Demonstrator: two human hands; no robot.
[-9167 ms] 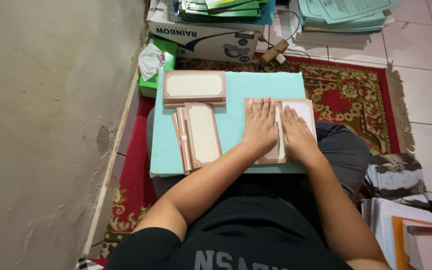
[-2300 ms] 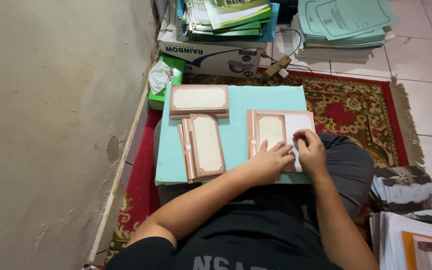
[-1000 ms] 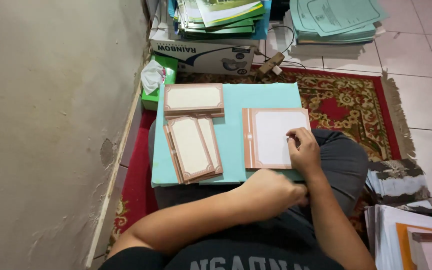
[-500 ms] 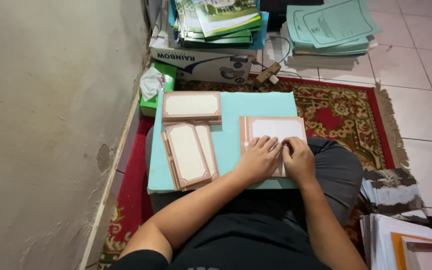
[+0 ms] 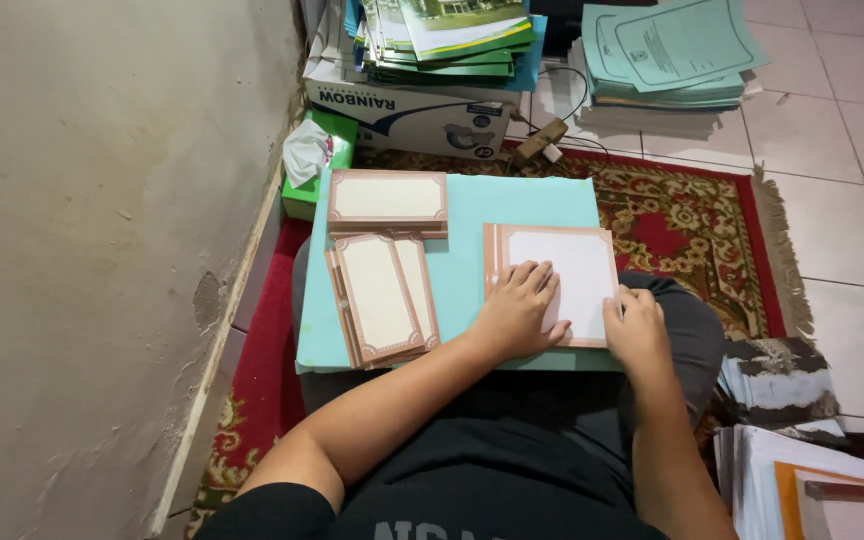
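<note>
Now the left hand (image 5: 519, 312) lies open and flat on the bordered card (image 5: 562, 272), holding nothing, while the right hand (image 5: 636, 327), fingers loosely curled, touches its right edge on the teal board (image 5: 467, 225).

A pale turquoise board (image 5: 462, 215) lies across the seated person's lap and carries the paperwork. Three lots of brown-bordered cream cards rest directly on it. A landscape stack (image 5: 387, 200) sits at its far left corner. Just in front of that stack, a fanned upright stack (image 5: 380, 298) lies slightly tilted, reaching the near left edge. On the right half lies a white sheet with a brown border (image 5: 562, 275), its right edge level with the board's right edge. The left hand (image 5: 520, 315) presses flat on this sheet, and the right hand (image 5: 634, 325) rests at its near right corner.
</note>
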